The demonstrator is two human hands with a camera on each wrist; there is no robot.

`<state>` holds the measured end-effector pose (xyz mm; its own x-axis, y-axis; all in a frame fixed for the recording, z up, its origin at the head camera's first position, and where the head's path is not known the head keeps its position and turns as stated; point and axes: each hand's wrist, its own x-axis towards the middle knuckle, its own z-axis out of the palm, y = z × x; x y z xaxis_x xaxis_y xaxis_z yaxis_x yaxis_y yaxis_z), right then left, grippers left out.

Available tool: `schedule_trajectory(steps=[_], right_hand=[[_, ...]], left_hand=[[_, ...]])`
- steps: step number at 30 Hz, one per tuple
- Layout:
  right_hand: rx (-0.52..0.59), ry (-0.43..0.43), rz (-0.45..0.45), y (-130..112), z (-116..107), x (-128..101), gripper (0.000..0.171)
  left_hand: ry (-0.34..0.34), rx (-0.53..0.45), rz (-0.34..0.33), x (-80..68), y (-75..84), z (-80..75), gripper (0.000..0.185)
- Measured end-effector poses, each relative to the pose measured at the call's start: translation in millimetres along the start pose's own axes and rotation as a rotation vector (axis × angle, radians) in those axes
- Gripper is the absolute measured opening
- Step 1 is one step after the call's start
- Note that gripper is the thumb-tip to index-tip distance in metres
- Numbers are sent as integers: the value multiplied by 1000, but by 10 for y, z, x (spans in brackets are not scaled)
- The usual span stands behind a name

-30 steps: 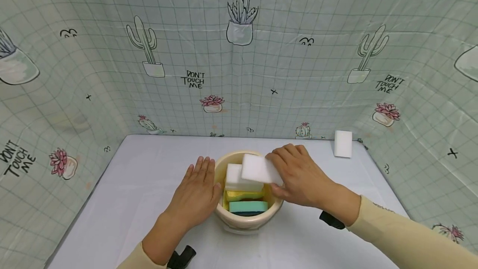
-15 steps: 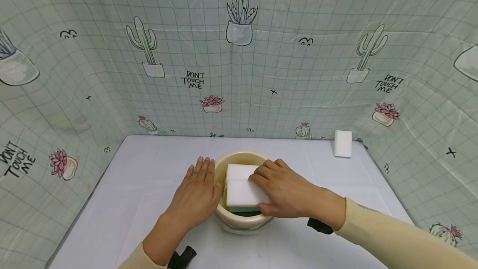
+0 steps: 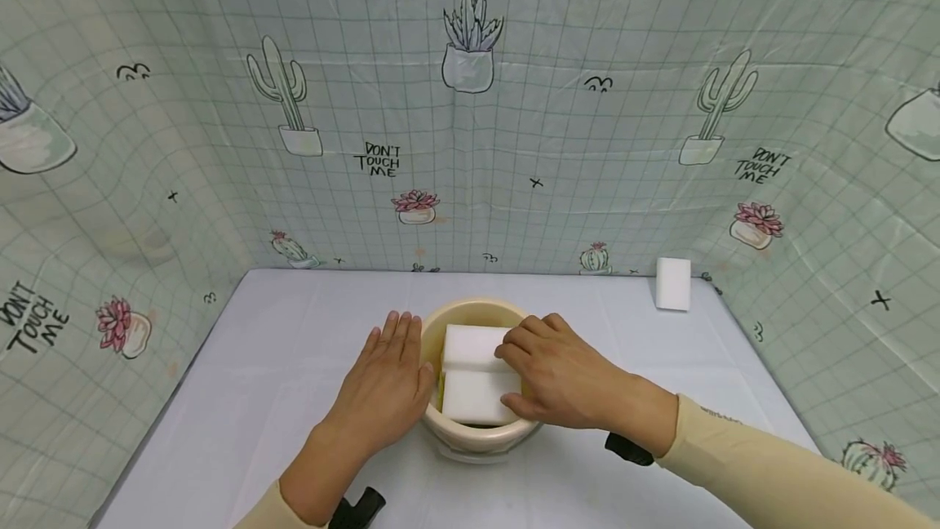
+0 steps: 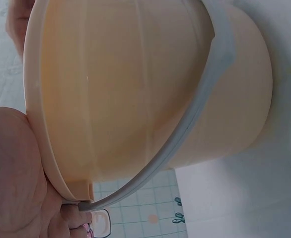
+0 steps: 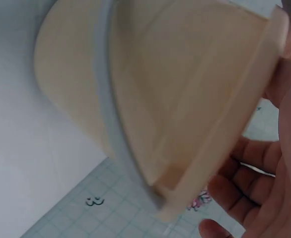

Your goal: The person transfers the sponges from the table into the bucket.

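A cream bucket (image 3: pixel 481 437) stands on the white table. Inside it lie two white sponges, the rear sponge (image 3: pixel 477 345) and the front sponge (image 3: pixel 477 397), side by side near the top. My left hand (image 3: pixel 385 378) rests with straight fingers along the bucket's left rim; the palm touches the rim in the left wrist view. My right hand (image 3: pixel 561 374) is over the right rim, fingertips and thumb spread beside the front sponge. In the right wrist view the right fingers (image 5: pixel 235 198) are loosely bent, with no sponge seen between them. Yellow edges show at the sponges' left.
Another white sponge (image 3: pixel 673 284) stands at the table's far right corner. A grey handle (image 4: pixel 180 129) hangs down the bucket's outside. A patterned cloth (image 3: pixel 470 145) surrounds the white table (image 3: pixel 308 317) at the back and sides.
My right hand has carried a white sponge left into the bucket. The sponge now sits lower, out of the fingers, covering the green and yellow sponges. The left hand has stayed put.
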<state>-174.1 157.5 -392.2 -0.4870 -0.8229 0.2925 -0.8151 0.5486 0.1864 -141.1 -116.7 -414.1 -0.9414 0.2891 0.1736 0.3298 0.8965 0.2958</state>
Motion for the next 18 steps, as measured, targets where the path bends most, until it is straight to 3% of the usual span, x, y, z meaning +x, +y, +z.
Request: schedule_trajectory(steps=[5, 9, 14, 18], right_hand=[[-32, 79, 99, 83, 120, -90, 50], [-49, 190, 220, 239, 219, -193, 54], [-162, 376, 356, 682, 324, -370, 65], [-275, 403, 465, 1137, 399, -576, 64]], left_hand=[[-9, -16, -5, -12, 0, -4, 62], [-10, -19, -8, -12, 1, 1, 63], [-11, -19, -7, -8, 8, 0, 63], [-8, -15, -7, -4, 15, -9, 63]])
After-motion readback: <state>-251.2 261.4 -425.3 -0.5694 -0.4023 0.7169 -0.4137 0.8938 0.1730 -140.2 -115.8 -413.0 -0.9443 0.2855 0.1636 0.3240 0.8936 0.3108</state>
